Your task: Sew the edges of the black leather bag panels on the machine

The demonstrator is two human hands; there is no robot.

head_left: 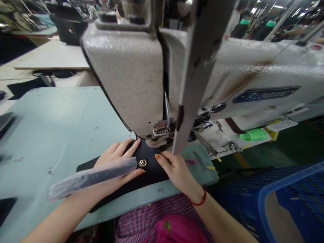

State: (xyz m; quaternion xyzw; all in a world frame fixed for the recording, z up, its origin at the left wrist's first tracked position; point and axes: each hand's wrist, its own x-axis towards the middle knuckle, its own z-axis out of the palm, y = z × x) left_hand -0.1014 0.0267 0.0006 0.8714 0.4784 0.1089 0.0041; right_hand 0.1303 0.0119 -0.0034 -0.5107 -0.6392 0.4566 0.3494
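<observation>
Both hands [118, 158] [174, 168] press (seemingly flat) black leather [152, 168].

We see a black leather piece [152, 170] with a gold clasp [142, 163] on a pale green table [58, 128]. The sewing machine [131, 77] is off-white with a blue nameplate [265, 94]. Our fingernails [158, 156] are orange, our bracelet [199, 201] red, our crate [288, 199] blue.

sewing machine head [131, 77] looms over (close), tabletop [50, 128] leftward open
</observation>
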